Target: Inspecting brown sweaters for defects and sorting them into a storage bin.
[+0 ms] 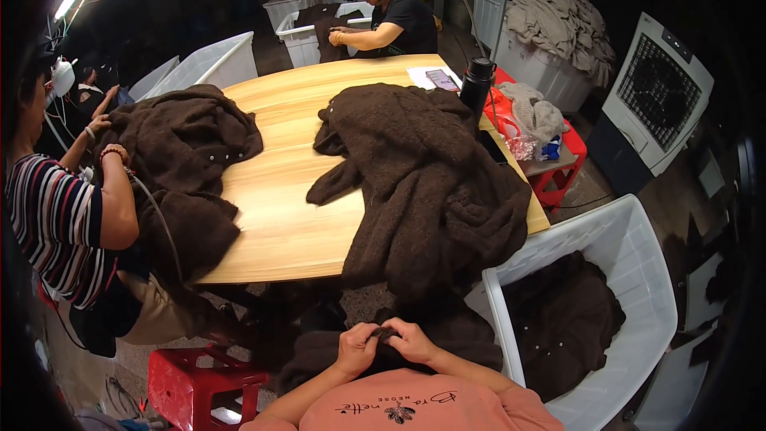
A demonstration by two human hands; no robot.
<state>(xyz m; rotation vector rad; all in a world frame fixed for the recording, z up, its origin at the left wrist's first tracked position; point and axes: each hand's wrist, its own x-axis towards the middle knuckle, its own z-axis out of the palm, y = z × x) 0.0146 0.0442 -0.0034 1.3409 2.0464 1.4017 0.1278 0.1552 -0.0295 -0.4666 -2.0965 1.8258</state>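
Close to my body, my left hand and my right hand meet with fingertips pinched together. Between them is a small fold of a dark brown knitted garment, whose bulk spreads over my lap. The exact part in my fingers is too small to make out. Just ahead, a heap of similar brown knitwear lies on the wooden table and hangs over its near edge.
At my right stands a white bin holding buttoned brown knitwear. A red stool is at my left. A co-worker in stripes handles brown garments; another person works across the table. A black flask stands at the table's right edge.
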